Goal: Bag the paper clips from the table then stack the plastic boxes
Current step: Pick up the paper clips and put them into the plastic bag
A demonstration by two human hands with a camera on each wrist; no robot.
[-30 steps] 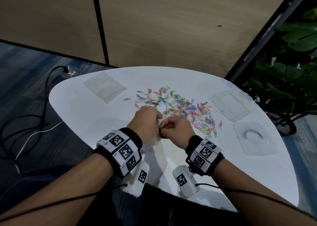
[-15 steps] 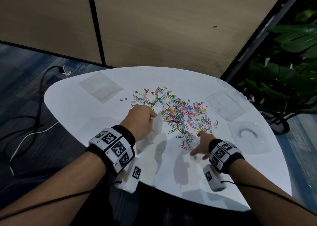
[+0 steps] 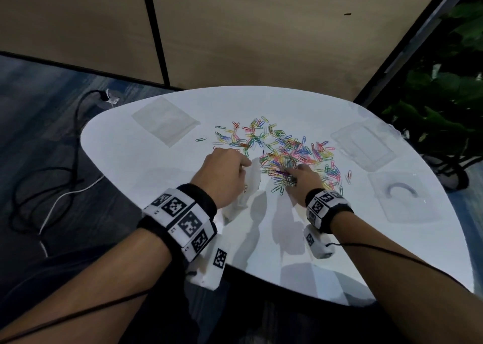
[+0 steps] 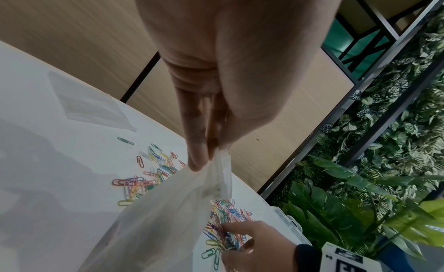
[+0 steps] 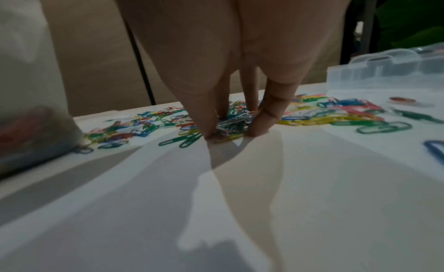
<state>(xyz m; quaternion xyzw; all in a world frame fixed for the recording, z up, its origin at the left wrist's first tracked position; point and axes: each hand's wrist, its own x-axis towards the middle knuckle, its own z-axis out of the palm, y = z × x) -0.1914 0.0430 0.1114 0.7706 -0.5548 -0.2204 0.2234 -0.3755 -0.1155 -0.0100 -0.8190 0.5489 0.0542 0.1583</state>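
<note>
On the white table (image 3: 156, 186) the bagging is under way. The person's left hand (image 3: 224, 176) pinches the top edge of a clear plastic bag (image 3: 248, 186) between thumb and fingertips (image 4: 197, 162), holding it up by its mouth with the lower part resting on the tabletop; some clips seem to sit inside already (the right wrist view shows blurred colours through the plastic). The right hand (image 3: 304, 180) is down in the near edge of the pile of coloured paper clips (image 3: 287, 150), its fingers (image 5: 261, 122) drawn together around a small bunch and their tips touching the table. Most of the pile is spread across the middle of the table, just beyond both hands.

My guess is that the next move is to lift that bunch and carry it to the bag's mouth, which calls for the left hand to keep the opening spread wide enough; clips tangle and a few may well drop.

Two clear plastic boxes (image 3: 363, 145) (image 3: 402, 197) lie apart on the right side, not yet stacked, the nearer one with a curved thing in it. A second flat clear bag (image 3: 164, 120) lies at the far left. Nothing stands between hand and bag. Cables (image 3: 52, 160) trail on the floor, and a leafy plant (image 3: 444, 95) stands at the right.
</note>
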